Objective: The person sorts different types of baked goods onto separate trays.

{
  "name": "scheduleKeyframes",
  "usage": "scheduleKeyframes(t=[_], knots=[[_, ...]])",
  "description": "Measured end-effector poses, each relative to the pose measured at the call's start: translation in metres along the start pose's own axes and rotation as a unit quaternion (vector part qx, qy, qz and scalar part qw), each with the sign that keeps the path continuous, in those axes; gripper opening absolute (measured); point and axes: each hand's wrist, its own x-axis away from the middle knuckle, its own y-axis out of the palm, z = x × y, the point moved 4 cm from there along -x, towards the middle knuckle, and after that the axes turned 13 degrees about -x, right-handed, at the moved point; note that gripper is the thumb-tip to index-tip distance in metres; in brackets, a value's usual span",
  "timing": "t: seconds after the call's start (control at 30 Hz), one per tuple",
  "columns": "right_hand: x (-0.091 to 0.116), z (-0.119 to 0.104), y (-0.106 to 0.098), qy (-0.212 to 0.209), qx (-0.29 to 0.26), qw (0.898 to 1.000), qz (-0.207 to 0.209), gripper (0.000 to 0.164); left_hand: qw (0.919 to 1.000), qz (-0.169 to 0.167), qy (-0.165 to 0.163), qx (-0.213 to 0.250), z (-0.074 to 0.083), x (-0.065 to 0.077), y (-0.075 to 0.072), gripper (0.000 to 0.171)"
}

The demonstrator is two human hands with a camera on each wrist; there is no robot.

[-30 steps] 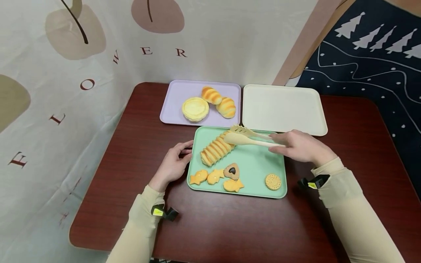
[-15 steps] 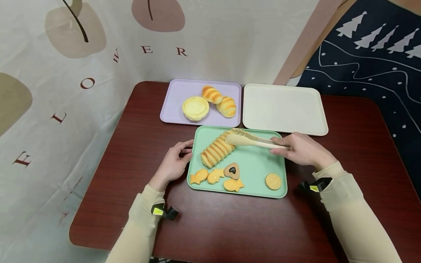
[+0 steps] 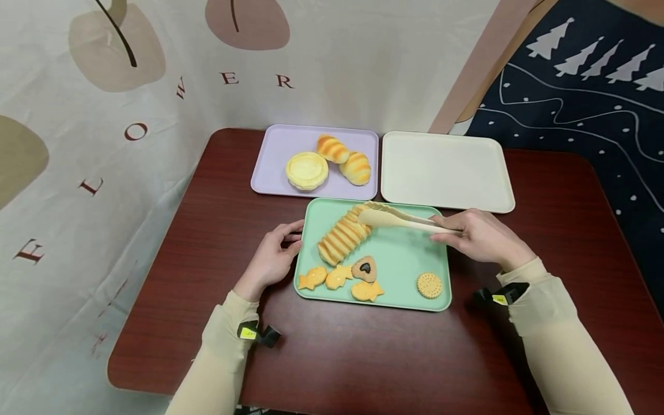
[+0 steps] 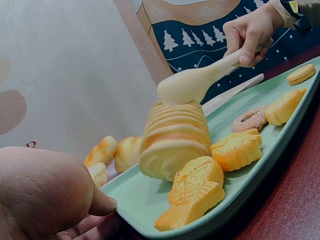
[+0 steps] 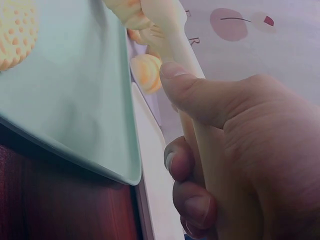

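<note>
Right grip: your right hand (image 3: 485, 233) is clamped on the handles of the cream serving tongs (image 3: 386, 221), thumb over one arm and fingers curled round the other
Tong heads: they point to your left from the right grip, one smooth and spoon-like, the other slotted and lying on its far side; the smooth one rests against the top of the far end of the loaf, but you cannot tell whether the pair squeezes it
Ridged bread loaf (image 3: 341, 237): on the green tray (image 3: 404, 259), to the left of your right grip and to the right of your left one
Loaf axis: slanted, the far end leaning towards your right grip under the tong heads, the near end dropping towards your left, so the tongs come in across it from the right
Left grip: your left hand (image 3: 272, 253) has thumb and fingers apart, touching the tray's left rim; it is nearer to the loaf, just beside its near end, while your right hand reaches it through the tongs
Fish-shaped cookies (image 3: 366, 291): three, nearer you and leftward from the right grip, with a heart-centred cookie (image 3: 365, 269) beside them
Round cracker (image 3: 429, 286): nearer you than the right grip and slightly left
Cream tray (image 3: 448, 170): just beyond the right grip on the counter (image 3: 363, 357)
Lilac tray (image 3: 280, 147): beyond and left of the right grip, carrying a tart (image 3: 307, 171) and two striped rolls (image 3: 332, 149)
</note>
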Motion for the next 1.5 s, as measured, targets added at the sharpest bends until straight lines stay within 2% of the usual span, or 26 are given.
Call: scheduleKeyframes(t=[0.37, 0.83, 1.07, 1.3, 1.5], knots=[[0.004, 0.000, -0.009, -0.012, -0.012, 0.999, 0.035, 0.040, 1.0000, -0.001, -0.002, -0.005, -0.001, -0.001, 0.000, 0.045], [-0.002, -0.008, -0.018, -0.030, -0.023, 0.997, 0.073, 0.038, 1.0000, -0.001, -0.004, 0.001, -0.001, 0.000, 0.000, 0.046], [-0.010, -0.013, -0.022, -0.026, -0.020, 0.995, 0.091, 0.039, 0.9999, -0.003, -0.009, -0.004, -0.001, 0.000, 0.000, 0.045], [-0.024, -0.020, -0.026, -0.039, -0.015, 0.994, 0.100, 0.039, 1.0000, 0.000, -0.007, -0.004, 0.000, 0.001, -0.001, 0.045], [-0.040, -0.021, -0.025, -0.022, -0.021, 0.994, 0.103, 0.043, 1.0000, -0.001, -0.006, -0.005, 0.002, 0.001, -0.001, 0.045]])
